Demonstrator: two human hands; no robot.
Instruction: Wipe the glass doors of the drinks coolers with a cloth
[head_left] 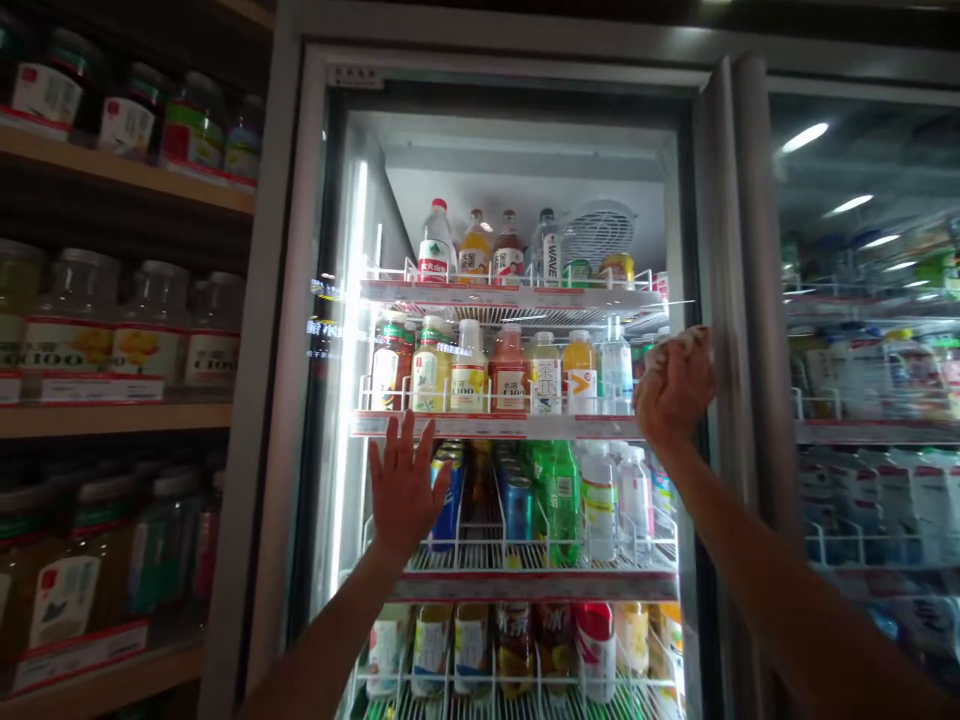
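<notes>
My right hand is closed round a crumpled light cloth and holds it against the right side of a glass fridge door. Most of the cloth is hidden under the fingers. My left hand is raised with its fingers spread and holds nothing. Its palm faces the glass at the lower left; whether it touches, I cannot tell. Behind the glass, bottles and cans stand on wire racks, and a large green bottle is among them.
Wooden shelves with bottled drinks stand on the left. A vertical door handle or frame post runs just right of my right hand. Beyond it is a second glass door with more drinks behind it. Lights reflect in the glass.
</notes>
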